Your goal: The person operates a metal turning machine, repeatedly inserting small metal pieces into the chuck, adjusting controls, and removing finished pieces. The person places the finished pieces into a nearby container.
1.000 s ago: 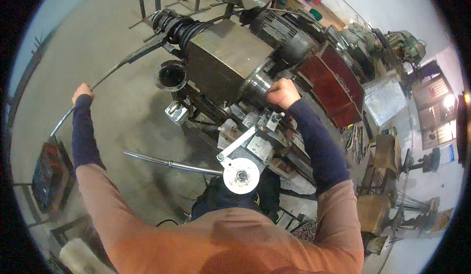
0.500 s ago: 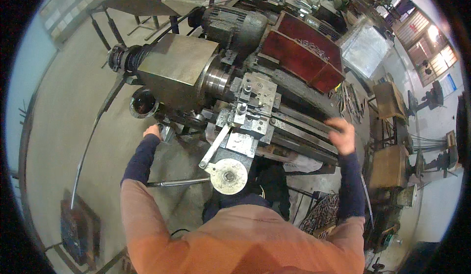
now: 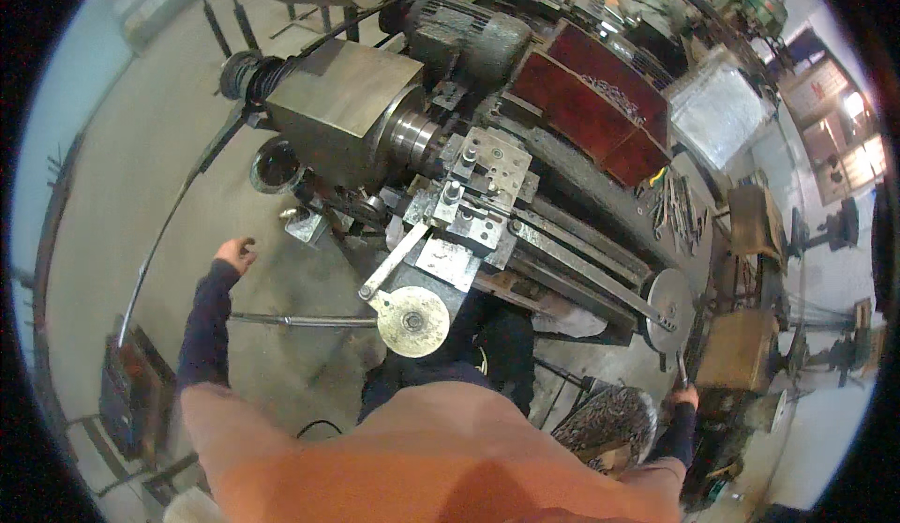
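Observation:
A small metal lathe fills the middle, with a box-shaped headstock (image 3: 347, 87), a bright spindle nose (image 3: 412, 137) and a tool block (image 3: 487, 171) on its slide. My right hand (image 3: 687, 396) is closed round a handle (image 3: 682, 369) below the round metal disc (image 3: 667, 310) at the bed's right end. Out to the left, my left hand (image 3: 236, 254) is in the air with its fingers curled together; a small dark thing may be between the fingertips. Nearest to it are a small metal tray (image 3: 305, 226) and a long lever (image 3: 300, 321) leading to a pale round plate (image 3: 412, 321).
Behind the lathe sit an electric motor (image 3: 469, 40) and a dark red box (image 3: 591, 101) holding small metal parts. Several tools (image 3: 680, 206) lie to its right. A heap of metal pieces (image 3: 614, 420) is near my right forearm. At lower left stands a dark metal box (image 3: 136, 401).
My left hand has drawn away from the small tray, leftward. My right hand has come down from the bed rails to the handle, and the disc now shows. The view has shifted slightly.

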The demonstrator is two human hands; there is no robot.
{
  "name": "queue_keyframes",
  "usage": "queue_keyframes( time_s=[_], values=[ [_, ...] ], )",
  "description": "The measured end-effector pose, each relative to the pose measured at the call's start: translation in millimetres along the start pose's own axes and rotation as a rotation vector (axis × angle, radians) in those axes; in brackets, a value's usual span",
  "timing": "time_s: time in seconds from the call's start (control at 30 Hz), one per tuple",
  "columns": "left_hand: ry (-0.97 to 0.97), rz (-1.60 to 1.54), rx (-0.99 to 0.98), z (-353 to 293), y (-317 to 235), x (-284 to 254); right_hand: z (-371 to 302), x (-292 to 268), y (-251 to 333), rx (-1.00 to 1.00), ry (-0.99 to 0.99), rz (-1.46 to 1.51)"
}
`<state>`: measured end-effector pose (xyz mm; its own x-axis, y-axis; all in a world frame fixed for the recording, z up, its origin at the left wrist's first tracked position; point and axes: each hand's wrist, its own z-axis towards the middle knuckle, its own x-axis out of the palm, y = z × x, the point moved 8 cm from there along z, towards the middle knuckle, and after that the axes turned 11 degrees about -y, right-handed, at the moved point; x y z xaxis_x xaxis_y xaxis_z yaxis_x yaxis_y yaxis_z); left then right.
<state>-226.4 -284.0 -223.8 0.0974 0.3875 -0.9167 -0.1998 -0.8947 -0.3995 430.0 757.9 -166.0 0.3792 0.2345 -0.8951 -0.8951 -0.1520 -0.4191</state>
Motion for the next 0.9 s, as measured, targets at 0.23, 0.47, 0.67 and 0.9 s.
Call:
queue_keyframes(
  time_s=[0.23,0.47,0.67,0.9],
  values=[
    [-0.292,-0.645,-0.597,-142.4,27.4,-31.1,-51.6,-7.9,18.0,0.148,0.215,0.141],
    [-0.873,-0.787,-0.77,-174.3,62.7,-0.4,-173.2,-79.0,42.1,0.238,0.103,0.286],
    [-1.024,-0.875,-0.78,-148.7,51.8,-13.0,-194.9,-80.2,52.4,0.215,0.051,0.352],
    [-1.049,-0.883,-0.744,-123.0,38.0,-16.7,-189.7,-58.8,44.8,0.152,0.012,0.382]
  ],
)
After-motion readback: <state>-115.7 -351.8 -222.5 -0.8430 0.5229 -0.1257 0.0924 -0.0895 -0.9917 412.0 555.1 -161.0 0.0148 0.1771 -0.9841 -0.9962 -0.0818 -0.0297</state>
